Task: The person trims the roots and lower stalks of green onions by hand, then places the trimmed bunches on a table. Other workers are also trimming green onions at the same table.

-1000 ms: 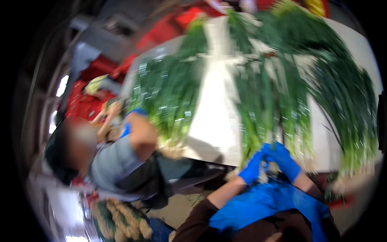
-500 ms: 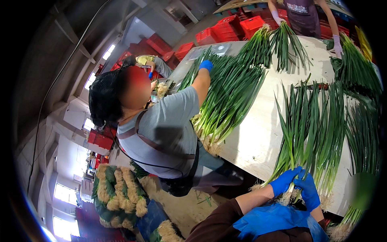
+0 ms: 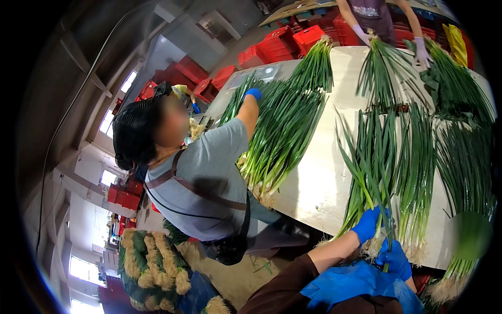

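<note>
My left hand [image 3: 368, 226], in a blue glove, is closed around green onion stalks [image 3: 361, 193] lying on the white table [image 3: 314, 172] near its front edge. Below and right of it, my right hand [image 3: 393, 260], also blue-gloved, grips a green onion stalk low down by my blue apron [image 3: 345, 288]. Pale roots lie around both hands. More bunches of green onions [image 3: 415, 188] lie side by side to the right, leaves pointing away from me.
A co-worker in a grey shirt [image 3: 193, 183] leans over onions [image 3: 282, 136] on my left. Another person's gloved hands [image 3: 421, 55] handle onions at the far side. Red crates [image 3: 274, 44] stand behind; rooty bundles [image 3: 154, 264] are stacked lower left.
The view has sharpened and shifted slightly since half a second ago. My right hand has moved down, away from my left hand, with a stalk in it.
</note>
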